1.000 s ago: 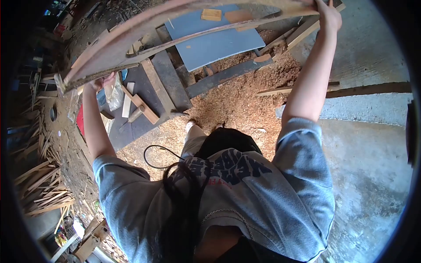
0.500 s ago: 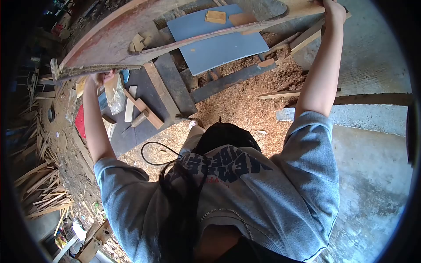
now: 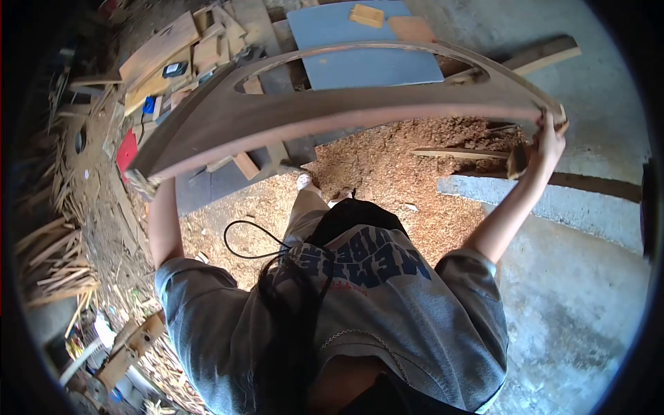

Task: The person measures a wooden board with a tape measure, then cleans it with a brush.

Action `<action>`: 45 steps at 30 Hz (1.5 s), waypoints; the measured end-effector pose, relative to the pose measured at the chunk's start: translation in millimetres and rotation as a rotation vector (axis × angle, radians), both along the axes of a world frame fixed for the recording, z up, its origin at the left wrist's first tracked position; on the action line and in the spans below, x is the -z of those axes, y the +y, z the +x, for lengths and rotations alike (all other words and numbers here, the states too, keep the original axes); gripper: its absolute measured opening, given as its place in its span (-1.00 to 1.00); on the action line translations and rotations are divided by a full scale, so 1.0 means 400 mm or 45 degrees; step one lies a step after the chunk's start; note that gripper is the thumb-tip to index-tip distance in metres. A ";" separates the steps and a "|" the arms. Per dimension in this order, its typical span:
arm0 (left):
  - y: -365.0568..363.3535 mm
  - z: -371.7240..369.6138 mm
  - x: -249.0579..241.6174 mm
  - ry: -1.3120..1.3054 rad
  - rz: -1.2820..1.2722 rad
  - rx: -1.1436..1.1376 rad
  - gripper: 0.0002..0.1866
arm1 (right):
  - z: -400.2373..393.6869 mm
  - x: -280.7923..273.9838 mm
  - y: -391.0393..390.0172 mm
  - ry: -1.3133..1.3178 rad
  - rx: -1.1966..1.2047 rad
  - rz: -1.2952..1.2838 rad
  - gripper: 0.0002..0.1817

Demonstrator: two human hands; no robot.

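I hold a long curved brown wooden panel [image 3: 325,117] with two long cut-outs, flat face toward the camera, at chest height across the view. My right hand [image 3: 550,142] grips its right end. My left arm reaches up to the panel's ragged left end [image 3: 149,176]; the left hand itself is hidden behind the wood there. My grey T-shirt and dark hair fill the lower middle of the view.
A blue board [image 3: 366,48] with two small wood blocks lies beyond the panel. Sawdust [image 3: 387,159] covers the ground ahead. A black cable [image 3: 249,238] loops by my feet. A concrete ledge [image 3: 553,200] runs on the right. Scrap wood strips [image 3: 48,256] pile up on the left.
The panel has come down from overhead and turned its broad face toward the camera. Both arms lowered with it, the right hand dropping far down the right side.
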State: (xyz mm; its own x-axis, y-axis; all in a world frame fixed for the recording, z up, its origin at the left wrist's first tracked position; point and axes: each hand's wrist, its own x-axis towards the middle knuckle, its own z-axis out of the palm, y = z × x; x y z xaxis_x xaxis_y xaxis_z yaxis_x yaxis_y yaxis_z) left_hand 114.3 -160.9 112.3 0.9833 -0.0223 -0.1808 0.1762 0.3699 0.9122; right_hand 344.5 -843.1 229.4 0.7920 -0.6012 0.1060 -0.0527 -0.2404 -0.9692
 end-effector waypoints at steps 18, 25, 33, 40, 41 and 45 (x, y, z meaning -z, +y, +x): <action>-0.101 0.023 0.219 0.376 0.639 -0.550 -0.49 | -0.280 0.292 -0.069 0.330 -0.013 0.231 -0.83; -0.151 -0.024 0.266 0.234 1.215 -0.293 -0.55 | -0.320 0.511 -0.145 0.658 0.031 0.486 -0.85; -0.252 -0.136 0.076 0.366 1.966 -0.301 -0.70 | -0.330 0.738 -0.181 0.864 0.052 0.618 -0.81; -0.291 -0.328 0.239 0.605 1.732 -0.182 -0.53 | -0.325 0.813 -0.211 0.852 -0.025 0.592 -0.81; -0.295 -0.337 0.288 0.690 1.434 -0.214 -0.42 | -0.326 0.803 -0.191 0.887 -0.010 0.535 -0.78; -0.371 -0.324 0.364 0.797 0.641 -0.356 -0.03 | -0.309 0.885 -0.225 0.984 0.010 0.469 -0.68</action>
State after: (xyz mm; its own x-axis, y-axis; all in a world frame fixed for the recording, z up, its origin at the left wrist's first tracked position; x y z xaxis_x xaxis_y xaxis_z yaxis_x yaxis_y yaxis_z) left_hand -15.1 -309.4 -33.3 0.6561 0.4357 -0.6162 0.6655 0.0512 0.7447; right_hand 220.9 -933.0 -124.6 0.5573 -0.4968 -0.6653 -0.7312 0.0860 -0.6767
